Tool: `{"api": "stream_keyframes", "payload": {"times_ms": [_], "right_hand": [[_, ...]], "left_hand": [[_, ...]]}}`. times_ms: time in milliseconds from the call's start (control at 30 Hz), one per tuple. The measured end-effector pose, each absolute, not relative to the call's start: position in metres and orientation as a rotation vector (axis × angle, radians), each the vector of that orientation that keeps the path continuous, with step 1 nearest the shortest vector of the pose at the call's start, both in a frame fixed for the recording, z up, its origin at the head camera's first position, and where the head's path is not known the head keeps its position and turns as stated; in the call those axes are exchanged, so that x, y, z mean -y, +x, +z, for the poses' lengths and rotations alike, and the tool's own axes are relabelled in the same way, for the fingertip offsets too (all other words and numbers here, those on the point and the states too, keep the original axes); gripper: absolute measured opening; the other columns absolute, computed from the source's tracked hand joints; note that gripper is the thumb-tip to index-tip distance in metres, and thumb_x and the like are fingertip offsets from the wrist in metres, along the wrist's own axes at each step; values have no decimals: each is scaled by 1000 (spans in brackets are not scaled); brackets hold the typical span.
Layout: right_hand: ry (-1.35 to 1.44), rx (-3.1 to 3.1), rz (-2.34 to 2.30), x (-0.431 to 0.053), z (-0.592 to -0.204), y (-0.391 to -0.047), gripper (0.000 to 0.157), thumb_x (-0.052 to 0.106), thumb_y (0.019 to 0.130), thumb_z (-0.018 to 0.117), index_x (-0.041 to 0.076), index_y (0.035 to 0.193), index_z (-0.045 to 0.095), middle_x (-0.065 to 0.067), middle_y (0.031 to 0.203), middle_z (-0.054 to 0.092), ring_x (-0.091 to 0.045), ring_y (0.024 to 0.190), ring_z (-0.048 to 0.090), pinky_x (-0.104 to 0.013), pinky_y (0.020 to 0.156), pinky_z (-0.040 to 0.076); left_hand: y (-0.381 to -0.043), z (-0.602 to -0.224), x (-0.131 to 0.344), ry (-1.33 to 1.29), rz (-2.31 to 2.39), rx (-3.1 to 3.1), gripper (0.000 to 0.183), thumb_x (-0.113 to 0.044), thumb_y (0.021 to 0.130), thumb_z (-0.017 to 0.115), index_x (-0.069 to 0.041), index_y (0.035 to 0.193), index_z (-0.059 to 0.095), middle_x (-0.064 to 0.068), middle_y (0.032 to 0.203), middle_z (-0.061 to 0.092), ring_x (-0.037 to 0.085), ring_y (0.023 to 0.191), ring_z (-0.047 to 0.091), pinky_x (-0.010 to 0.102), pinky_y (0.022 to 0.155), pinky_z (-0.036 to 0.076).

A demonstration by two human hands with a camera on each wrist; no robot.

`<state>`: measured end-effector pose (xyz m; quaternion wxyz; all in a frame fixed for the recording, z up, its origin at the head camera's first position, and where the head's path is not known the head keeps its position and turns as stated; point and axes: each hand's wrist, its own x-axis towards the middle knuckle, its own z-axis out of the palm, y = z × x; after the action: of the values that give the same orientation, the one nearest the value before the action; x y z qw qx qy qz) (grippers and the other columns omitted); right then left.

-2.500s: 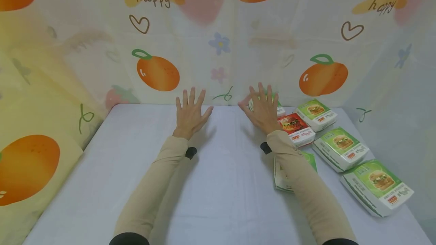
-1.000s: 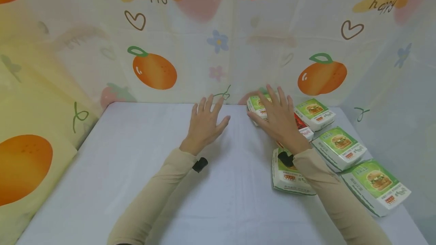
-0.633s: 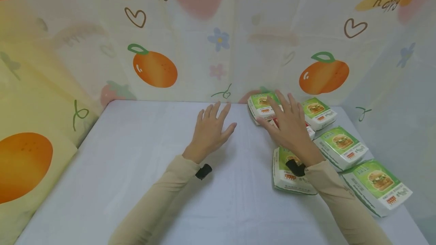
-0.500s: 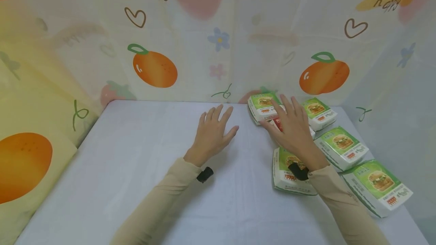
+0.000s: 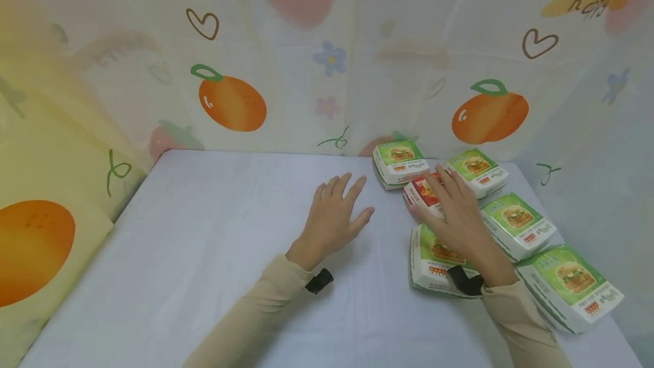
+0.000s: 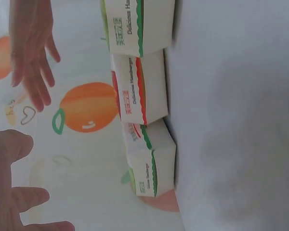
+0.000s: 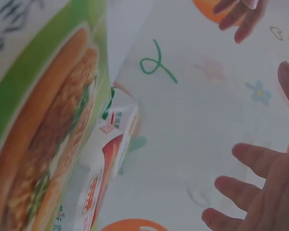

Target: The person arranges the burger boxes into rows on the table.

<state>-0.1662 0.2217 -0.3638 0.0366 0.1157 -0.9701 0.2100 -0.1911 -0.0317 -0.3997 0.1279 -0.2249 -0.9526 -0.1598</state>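
My left hand point(image 5: 332, 217) hovers over the middle of the white table with its fingers spread, holding nothing. To its right, my right hand point(image 5: 457, 214) is held above the burger boxes, fingers extended and nothing in its grasp. Beneath that hand lie a red burger box point(image 5: 424, 192), partly covered by the fingers, and a green burger box point(image 5: 426, 257), partly covered by the wrist. Another green burger box point(image 5: 400, 162) sits at the back, left of the red one. In the right wrist view, the near green box point(image 7: 53, 125) fills the left side, apart from the fingertips point(image 7: 224, 185).
Along the right side stand three more green burger boxes: a back one point(image 5: 476, 170), a middle one point(image 5: 518, 225) and a front one point(image 5: 569, 285). The white table point(image 5: 204, 254) extends to the left. Behind it hangs a fruit-print curtain point(image 5: 291, 61).
From farther back, both hands have come nearer and shifted right, the right one now over the red and near green boxes. The boxes stay in place on the table.
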Motion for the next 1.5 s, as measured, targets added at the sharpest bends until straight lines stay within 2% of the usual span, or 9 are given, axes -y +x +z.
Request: {"api": "stream_keyframes", "payload": {"times_ms": [267, 500, 700, 1067, 1500], "right_hand": [[363, 3029, 758, -240, -366, -150, 82, 51, 96, 57, 9, 158, 23, -21, 165, 13, -49, 150, 7, -75, 113, 12], [330, 3076, 860, -253, -371, -140, 81, 50, 97, 56, 12, 159, 21, -19, 165, 14, -46, 150, 11, -75, 111, 17], [316, 3078, 907, -262, -375, -138, 81, 49, 96, 59, 17, 159, 21, -19, 165, 16, -46, 149, 15, -76, 108, 20], [263, 3113, 1026, -288, -378, -133, 81, 45, 97, 60, 11, 159, 21, -24, 163, 18, -52, 147, 15, -77, 105, 22], [255, 3169, 1174, -304, -387, -141, 73, 43, 99, 57, 16, 158, 23, -25, 160, 25, -55, 144, 21, -76, 104, 25]], "left_hand": [[-178, -403, 22, -713, -498, 2805, 61, -51, 99, 48, -21, 152, 40, 11, 151, 45, 33, 138, 43, 56, 113, 37], [-168, -409, 14, -778, -519, 2826, 60, -50, 100, 49, -21, 152, 39, 11, 151, 45, 31, 138, 44, 51, 113, 38], [-165, -412, 7, -824, -565, 2843, 60, -49, 100, 49, -20, 152, 39, 10, 151, 45, 29, 138, 44, 49, 112, 39], [-160, -416, -6, -941, -596, 2873, 62, -49, 100, 50, -22, 154, 36, 9, 152, 45, 27, 139, 45, 48, 112, 40], [-155, -428, -20, -1074, -672, 2991, 64, -51, 100, 48, -24, 156, 31, 7, 156, 41, 25, 141, 44, 46, 114, 40]]}}
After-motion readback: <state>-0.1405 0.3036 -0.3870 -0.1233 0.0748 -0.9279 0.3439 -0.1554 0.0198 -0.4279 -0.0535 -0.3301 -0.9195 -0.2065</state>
